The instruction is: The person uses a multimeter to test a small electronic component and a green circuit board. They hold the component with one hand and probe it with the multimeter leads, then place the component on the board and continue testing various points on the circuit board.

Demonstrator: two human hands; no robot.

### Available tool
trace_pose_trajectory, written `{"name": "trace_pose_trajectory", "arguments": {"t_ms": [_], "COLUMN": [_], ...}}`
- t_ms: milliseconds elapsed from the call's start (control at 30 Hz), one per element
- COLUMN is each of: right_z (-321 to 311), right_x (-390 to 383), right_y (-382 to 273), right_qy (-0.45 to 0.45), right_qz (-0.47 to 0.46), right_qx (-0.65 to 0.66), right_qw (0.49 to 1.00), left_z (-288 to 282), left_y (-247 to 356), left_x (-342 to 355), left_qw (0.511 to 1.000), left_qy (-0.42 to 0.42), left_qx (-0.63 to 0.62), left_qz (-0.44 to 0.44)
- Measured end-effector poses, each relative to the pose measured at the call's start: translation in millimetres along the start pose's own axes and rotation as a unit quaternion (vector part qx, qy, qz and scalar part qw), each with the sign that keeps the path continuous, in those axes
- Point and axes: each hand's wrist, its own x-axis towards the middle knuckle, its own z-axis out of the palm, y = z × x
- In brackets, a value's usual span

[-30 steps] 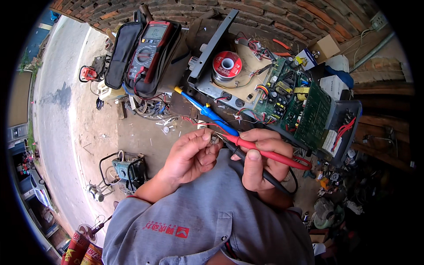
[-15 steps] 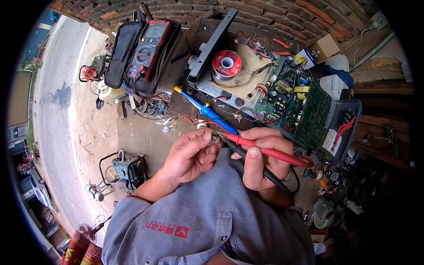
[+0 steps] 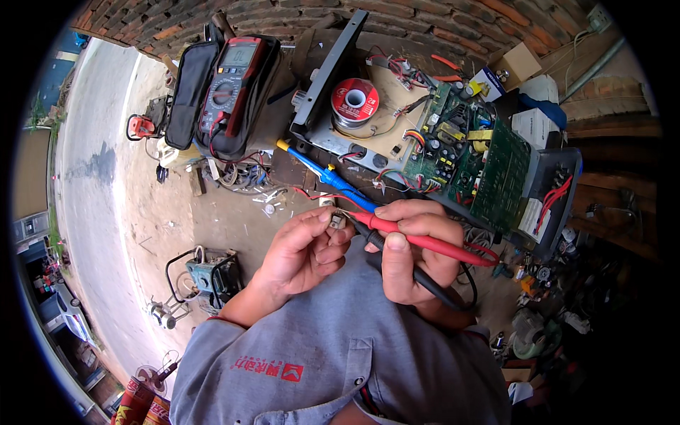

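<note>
My left hand (image 3: 308, 248) pinches a small metal-cased part (image 3: 338, 221) between thumb and fingertips, holding it up in front of the grey shirt (image 3: 340, 333). In my right hand (image 3: 421, 255) I grip a red probe (image 3: 439, 246) and a black probe (image 3: 430, 282) together, both tips aimed at that part; from here I can't tell whether they touch it. Beyond the hands lies an open metal chassis (image 3: 326, 136), and just beside its near left corner is the yellow end of a blue tubular tool (image 3: 333, 177), which slants toward my right hand. A solder spool (image 3: 355, 103) sits toward the chassis's left edge on a tan panel (image 3: 382, 139); green circuit boards (image 3: 503, 173) fill its right half, and red wires (image 3: 556, 202) run by the right edge. Orange-handled pliers (image 3: 446, 64) lie past the far edge. Left of the chassis, a red-rimmed multimeter (image 3: 230, 88) rests in an open black case (image 3: 188, 92).
</note>
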Motion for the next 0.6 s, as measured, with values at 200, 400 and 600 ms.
{"name": "trace_pose_trajectory", "arguments": {"t_ms": [200, 400, 600], "right_z": [-0.1, 1.0, 1.1], "right_x": [2.9, 2.7, 2.8], "right_y": [0.6, 0.7, 0.9], "right_qy": [0.0, 0.012, 0.009], "right_qz": [-0.026, -0.018, -0.013], "right_qx": [0.002, 0.012, 0.016], "right_qw": [1.0, 1.0, 1.0], "left_z": [-6.4, -5.4, -4.3], "left_y": [-1.0, -0.7, -1.0], "left_x": [-0.5, 0.0, -0.1], "left_qw": [0.999, 0.999, 1.0], "left_qy": [-0.013, -0.024, -0.015], "left_qx": [-0.043, -0.041, -0.017], "left_qz": [-0.014, -0.008, -0.001]}}
